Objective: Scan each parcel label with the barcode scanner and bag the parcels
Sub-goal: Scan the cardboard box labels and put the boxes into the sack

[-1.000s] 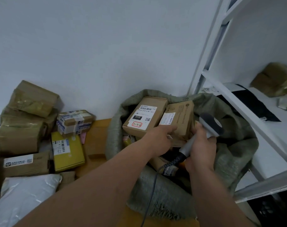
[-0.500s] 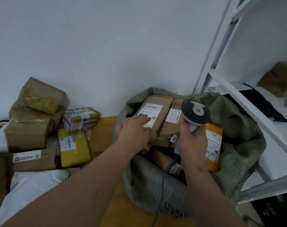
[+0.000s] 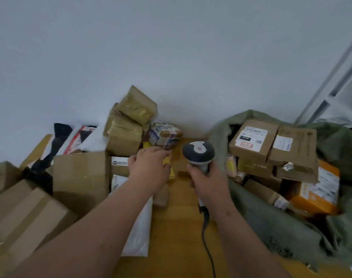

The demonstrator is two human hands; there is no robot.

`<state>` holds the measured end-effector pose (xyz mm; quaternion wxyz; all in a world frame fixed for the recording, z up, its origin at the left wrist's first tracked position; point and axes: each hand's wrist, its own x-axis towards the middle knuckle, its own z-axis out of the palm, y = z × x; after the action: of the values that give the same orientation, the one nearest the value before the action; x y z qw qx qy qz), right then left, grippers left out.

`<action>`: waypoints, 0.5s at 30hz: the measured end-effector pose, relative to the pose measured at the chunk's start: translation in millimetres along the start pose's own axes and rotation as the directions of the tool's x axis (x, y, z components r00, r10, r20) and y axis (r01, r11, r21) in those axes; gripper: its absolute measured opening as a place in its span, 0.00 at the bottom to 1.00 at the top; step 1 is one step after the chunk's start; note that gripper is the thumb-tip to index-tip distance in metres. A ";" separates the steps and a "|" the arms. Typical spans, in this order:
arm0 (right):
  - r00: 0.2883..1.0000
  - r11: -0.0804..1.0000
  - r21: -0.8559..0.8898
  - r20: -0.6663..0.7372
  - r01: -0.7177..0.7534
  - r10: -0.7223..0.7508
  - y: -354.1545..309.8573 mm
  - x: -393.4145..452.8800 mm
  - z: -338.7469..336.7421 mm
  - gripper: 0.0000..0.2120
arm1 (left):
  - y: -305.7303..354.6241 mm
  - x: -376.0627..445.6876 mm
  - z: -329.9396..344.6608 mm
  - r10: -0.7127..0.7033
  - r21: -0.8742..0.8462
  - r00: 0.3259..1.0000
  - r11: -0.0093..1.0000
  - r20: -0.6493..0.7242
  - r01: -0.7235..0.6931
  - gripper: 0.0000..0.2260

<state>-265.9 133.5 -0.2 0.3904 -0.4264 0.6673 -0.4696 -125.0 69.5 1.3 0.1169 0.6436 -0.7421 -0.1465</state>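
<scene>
Fingers of our right hand point(image 3: 208, 180) wrap the grey corded barcode scanner point(image 3: 198, 154); our left hand point(image 3: 149, 169), loosely curled, reaches the small tape-wrapped cardboard parcel point(image 3: 164, 135). We should lift it label-up.

Head-worn view, forward and down

Both bare forearms extend forward, side by side. The left hand point(image 3: 150, 167) reaches out palm down, fingers loosely curled. The right hand point(image 3: 208, 180) is wrapped around an upright barcode scanner point(image 3: 198, 152).
</scene>
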 end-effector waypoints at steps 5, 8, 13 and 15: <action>0.996 0.997 -0.076 0.094 0.017 -0.010 -12.4 -39.2 81.6 0.06 | -92.5 -38.6 -34.8 -0.043 0.041 0.999 0.998 -0.004 0.043 0.18; 0.987 0.999 -0.050 0.159 0.008 0.000 -16.7 -62.2 123.3 0.05 | -133.9 -57.2 -53.6 -0.082 0.116 0.997 0.990 0.008 0.080 0.17; 0.971 0.992 -0.122 0.239 0.013 0.016 -21.4 -92.6 176.3 0.06 | -193.8 -88.9 -75.8 -0.155 0.233 0.987 0.962 0.035 0.143 0.14; 0.966 0.990 -0.140 0.256 0.008 0.029 -23.3 -99.0 190.3 0.07 | -213.7 -103.0 -78.2 -0.181 0.259 0.983 0.951 0.024 0.169 0.13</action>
<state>-53.0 165.6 -14.3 0.4453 -0.5063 0.6446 -0.3604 114.9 138.7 -3.0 0.0017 0.7129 -0.6973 -0.0747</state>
